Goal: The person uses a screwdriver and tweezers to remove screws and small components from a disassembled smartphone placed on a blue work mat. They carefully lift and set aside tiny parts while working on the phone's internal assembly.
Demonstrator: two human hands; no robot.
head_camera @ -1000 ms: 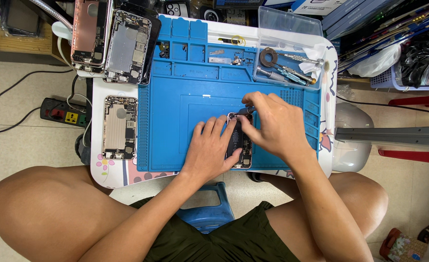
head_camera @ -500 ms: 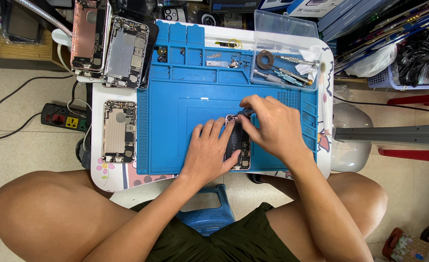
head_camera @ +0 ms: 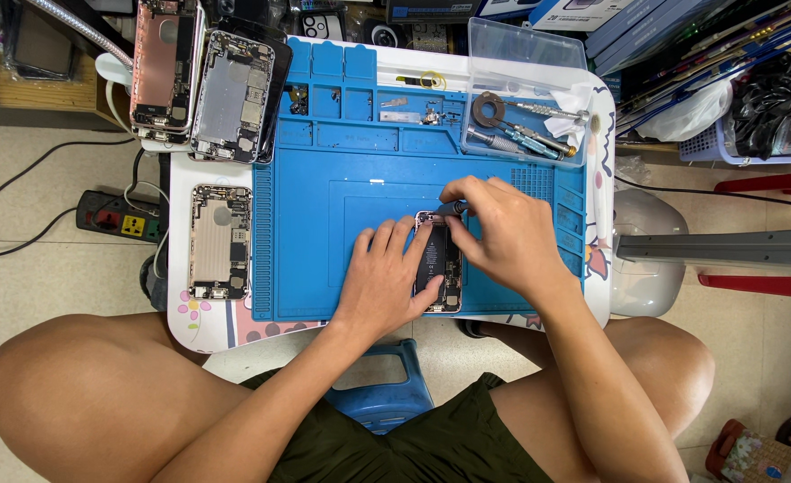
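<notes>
Tiled floor below, with a black power strip (head_camera: 120,217) and its cable at far left. Small white worktop (head_camera: 181,317) over bare knees, mostly covered by a blue repair mat (head_camera: 324,259).

Left of the mat: one opened phone shell (head_camera: 220,241) lying flat on the worktop, internals exposed. Above it, two more shells (head_camera: 200,82) stacked side by side at the top left corner. Three spare shells in all, none being touched.

Centre of the mat: a fourth opened phone (head_camera: 437,261), screen already off, dark battery still seated inside. Left hand (head_camera: 388,279) flat on the mat, fingers spread and open, thumb and fingertips pressing the phone's left edge to steady it. Right hand (head_camera: 501,234) closed around a dark slim tool (head_camera: 453,208), tip at the phone's top end. Judged from this: disassembly partway, cover removed, inner parts mostly still in place.

Further right, upper corner: one clear plastic tray (head_camera: 525,54) holding two or three screwdrivers (head_camera: 520,139) and a round part; exact count hard to tell. A few tiny loose parts in the mat's top compartments.
</notes>
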